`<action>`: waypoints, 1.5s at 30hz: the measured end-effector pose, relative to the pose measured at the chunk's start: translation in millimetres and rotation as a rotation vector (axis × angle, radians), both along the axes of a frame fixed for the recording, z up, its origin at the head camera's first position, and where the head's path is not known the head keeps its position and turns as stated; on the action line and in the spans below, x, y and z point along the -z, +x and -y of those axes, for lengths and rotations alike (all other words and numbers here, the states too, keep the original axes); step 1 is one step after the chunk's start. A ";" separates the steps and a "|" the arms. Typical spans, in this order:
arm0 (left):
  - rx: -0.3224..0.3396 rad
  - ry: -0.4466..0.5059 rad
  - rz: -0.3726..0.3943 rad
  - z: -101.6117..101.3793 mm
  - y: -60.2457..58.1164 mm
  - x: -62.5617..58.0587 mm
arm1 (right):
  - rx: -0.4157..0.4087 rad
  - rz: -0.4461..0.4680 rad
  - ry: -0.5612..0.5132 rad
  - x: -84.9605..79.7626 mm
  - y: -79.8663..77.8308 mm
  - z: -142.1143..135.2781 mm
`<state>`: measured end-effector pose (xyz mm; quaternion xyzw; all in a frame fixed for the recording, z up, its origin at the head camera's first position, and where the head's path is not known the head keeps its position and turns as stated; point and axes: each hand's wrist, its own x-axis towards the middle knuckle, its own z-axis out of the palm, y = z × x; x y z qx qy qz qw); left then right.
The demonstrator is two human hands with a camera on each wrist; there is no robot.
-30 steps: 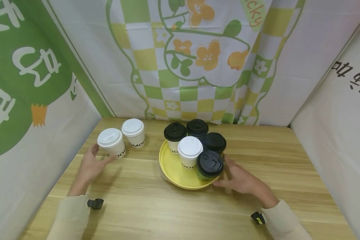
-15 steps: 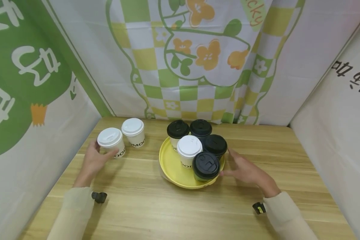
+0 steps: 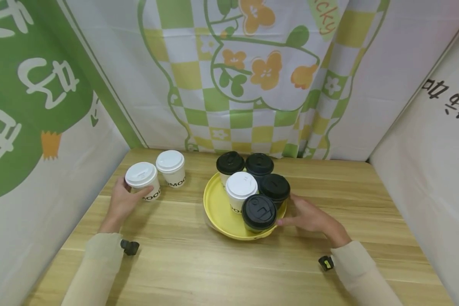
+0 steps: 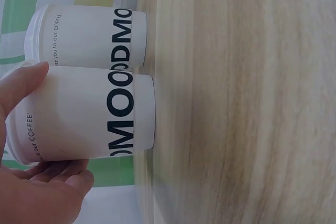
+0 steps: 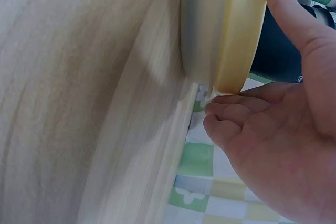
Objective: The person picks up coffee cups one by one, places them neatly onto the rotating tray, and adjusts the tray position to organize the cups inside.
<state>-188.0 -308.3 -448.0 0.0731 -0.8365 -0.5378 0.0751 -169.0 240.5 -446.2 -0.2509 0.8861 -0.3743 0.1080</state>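
In the head view my left hand (image 3: 124, 199) holds a white paper coffee cup (image 3: 151, 194), thumb on one side and fingers round the other. The left wrist view shows the thumb up near the lid of this cup (image 4: 79, 114). My right hand (image 3: 310, 214) is at the right edge of a round yellow turntable (image 3: 213, 210), its thumb and fingertips spread along the rim (image 5: 244, 40). On it stand a white-lidded cup (image 3: 242, 185), a black-lidded green cup (image 3: 259, 211) in front, and several other black-lidded cups (image 3: 275, 187).
A second white coffee cup (image 3: 171, 168) stands just behind the one in my left hand. Wooden tabletop (image 3: 214, 272) stretches in front of the turntable. Printed cloth (image 3: 252, 123) hangs behind, and white side walls (image 3: 424, 178) enclose the table.
The turntable has rotated: its front cup shifted left, its back cups shifted right. My right hand slid slightly away along the rim. My left hand closed in on the cup, which stayed put.
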 end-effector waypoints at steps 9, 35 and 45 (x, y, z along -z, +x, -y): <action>-0.020 0.036 -0.009 -0.3 -0.2 1.4 | -0.027 0.011 -0.043 4.5 -1.5 2.8; 0.037 0.019 -0.052 -32.3 18.8 -31.5 | 0.030 0.053 0.010 0.2 4.0 5.8; 0.126 0.029 -0.119 -59.7 21.0 -42.8 | 0.020 0.024 0.002 2.4 3.4 6.1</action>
